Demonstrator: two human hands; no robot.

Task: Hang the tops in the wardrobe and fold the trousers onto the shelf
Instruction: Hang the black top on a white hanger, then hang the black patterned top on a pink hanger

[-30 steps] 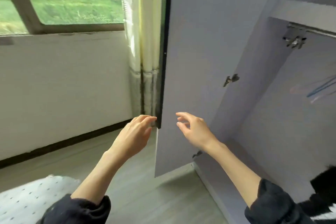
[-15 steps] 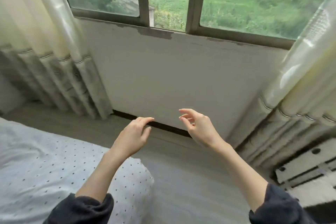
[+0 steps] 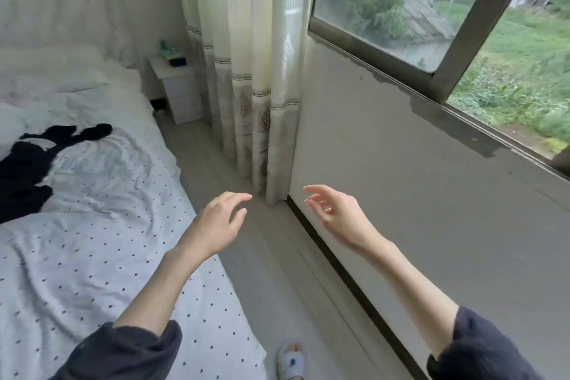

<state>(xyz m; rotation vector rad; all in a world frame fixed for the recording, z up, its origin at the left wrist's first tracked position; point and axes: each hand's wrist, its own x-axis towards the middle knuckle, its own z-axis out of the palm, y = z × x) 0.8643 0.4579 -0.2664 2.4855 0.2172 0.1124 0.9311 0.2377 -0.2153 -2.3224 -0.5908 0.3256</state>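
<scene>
While both arms reach forward over the gap between bed and wall, the left hand (image 3: 220, 222) and the right hand (image 3: 334, 214) hang in the air with fingers loosely spread, holding nothing. No brand, label or writing is legible anywhere. A dark garment (image 3: 34, 160) lies crumpled on the bed (image 3: 101, 250) at the far left, well apart from both hands; the frame edge cuts it off, and its shape does not show whether it is a top or trousers. The bed sheet is pale, creased and sprinkled with small dark dots. A cream curtain (image 3: 246, 71) falls in soft vertical folds with a leaf-patterned band near its hem. Beyond it stands a small white bedside cabinet (image 3: 180, 92) with blurred greenish items on top. A metal-framed window (image 3: 456, 28) shows greenery. A pale slipper (image 3: 291, 361) pokes in at the bottom.
</scene>
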